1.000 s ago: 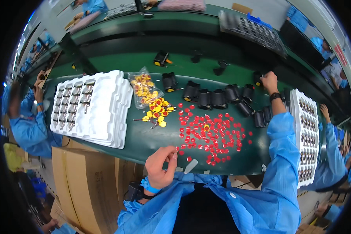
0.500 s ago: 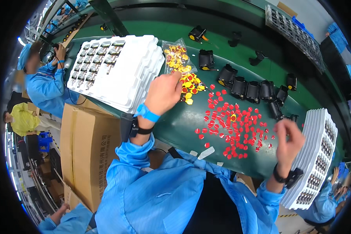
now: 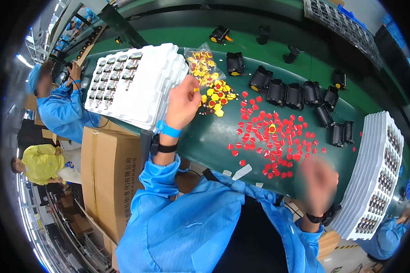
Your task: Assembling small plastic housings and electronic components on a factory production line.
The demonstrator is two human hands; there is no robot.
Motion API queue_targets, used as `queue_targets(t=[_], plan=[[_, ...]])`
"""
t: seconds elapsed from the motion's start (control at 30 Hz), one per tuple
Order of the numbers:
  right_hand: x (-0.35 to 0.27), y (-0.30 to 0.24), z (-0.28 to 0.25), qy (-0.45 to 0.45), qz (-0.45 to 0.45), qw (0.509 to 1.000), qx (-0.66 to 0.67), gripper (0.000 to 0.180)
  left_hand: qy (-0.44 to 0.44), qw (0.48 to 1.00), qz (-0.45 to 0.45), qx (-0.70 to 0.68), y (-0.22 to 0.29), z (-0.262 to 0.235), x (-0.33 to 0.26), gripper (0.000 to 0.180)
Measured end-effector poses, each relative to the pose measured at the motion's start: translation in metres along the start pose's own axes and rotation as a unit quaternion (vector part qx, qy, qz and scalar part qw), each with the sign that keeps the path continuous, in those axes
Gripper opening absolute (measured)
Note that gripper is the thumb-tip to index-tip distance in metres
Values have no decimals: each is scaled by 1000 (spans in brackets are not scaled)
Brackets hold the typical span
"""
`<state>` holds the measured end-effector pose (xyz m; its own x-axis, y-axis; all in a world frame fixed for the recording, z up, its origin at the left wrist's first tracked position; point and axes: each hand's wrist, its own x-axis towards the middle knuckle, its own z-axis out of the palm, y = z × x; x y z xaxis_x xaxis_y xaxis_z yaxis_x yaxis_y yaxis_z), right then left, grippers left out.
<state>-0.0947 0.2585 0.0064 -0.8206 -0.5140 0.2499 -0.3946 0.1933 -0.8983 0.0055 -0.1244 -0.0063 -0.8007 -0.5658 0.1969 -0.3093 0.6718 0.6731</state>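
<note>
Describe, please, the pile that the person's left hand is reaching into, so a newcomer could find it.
On the green table, beside the white tray stack, lies a clear bag. The left hand touches the yellow pieces spilling from it; the neighbouring scatter is red.

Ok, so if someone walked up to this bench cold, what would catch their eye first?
Probably the scatter of small red discs across the middle of the dark green table, with a heap of yellow pieces behind it, where the left hand reaches. Next, the stacks of white moulded trays: one at the left and one at the right edge, near the blurred right hand.
</note>
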Motion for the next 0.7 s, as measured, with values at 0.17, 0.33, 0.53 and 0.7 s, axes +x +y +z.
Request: queue_targets(t=[0.17,0.33,0.53,0.7], plan=[[10,-16,37,-44,-58,997,29,15,-42,916,-18,-399,71,20,-47,10],[20,-18,69,-103,21,985,140,19,-156,869,-47,-466,116,59,-87,8],[1,-8,58,-65,177,919,346,9,-210,856,-30,-472,136,79,-97,8],[0,4,41,-99,256,790,548,15,-307,840,-9,-447,132,85,-94,12]])
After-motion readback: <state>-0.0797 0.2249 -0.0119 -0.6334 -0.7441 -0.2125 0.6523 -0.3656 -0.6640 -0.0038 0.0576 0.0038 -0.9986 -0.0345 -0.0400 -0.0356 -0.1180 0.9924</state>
